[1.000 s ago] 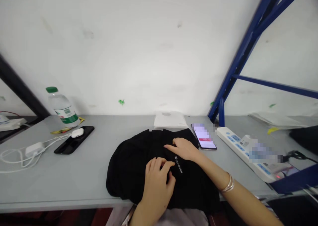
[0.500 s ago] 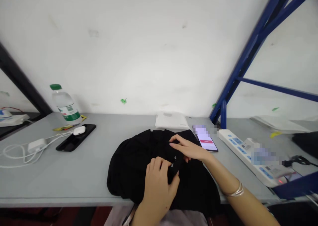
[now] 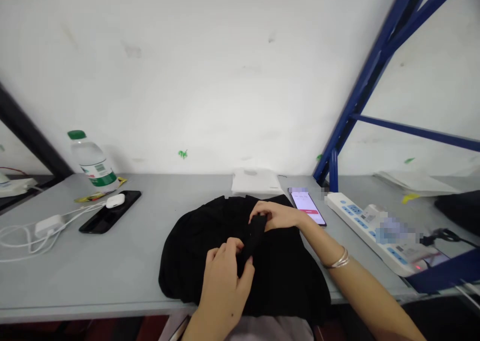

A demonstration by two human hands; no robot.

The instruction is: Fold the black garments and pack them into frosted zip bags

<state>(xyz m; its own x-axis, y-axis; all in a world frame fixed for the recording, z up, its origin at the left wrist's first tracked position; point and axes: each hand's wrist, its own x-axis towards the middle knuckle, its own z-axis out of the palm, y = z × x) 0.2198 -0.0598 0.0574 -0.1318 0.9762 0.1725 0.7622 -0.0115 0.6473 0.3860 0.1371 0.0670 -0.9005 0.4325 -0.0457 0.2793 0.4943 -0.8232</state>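
Observation:
A black cloth garment [image 3: 195,251] lies bunched on the grey table, its near edge hanging over the front. Both hands grip a raised, narrow fold of it. My left hand [image 3: 227,273] pinches the lower end of this fold between thumb and fingers. At the upper end, my right hand [image 3: 272,215] has its fingers wrapped round the fold, with the fingertips partly hidden by the cloth.
Left on the table [image 3: 150,261] are a bottle [image 3: 98,168], a black phone [image 3: 125,206], a white earphone case [image 3: 115,201] and white cables. A white packet [image 3: 255,182], a lit phone [image 3: 308,208] and a power strip [image 3: 360,226] stand behind and right, near a blue frame [image 3: 356,96].
My right hand has gone from loosely spread fingers to a closed grip on the fold. My left hand has shifted slightly left, and the fold now stands more upright. The view has moved a little.

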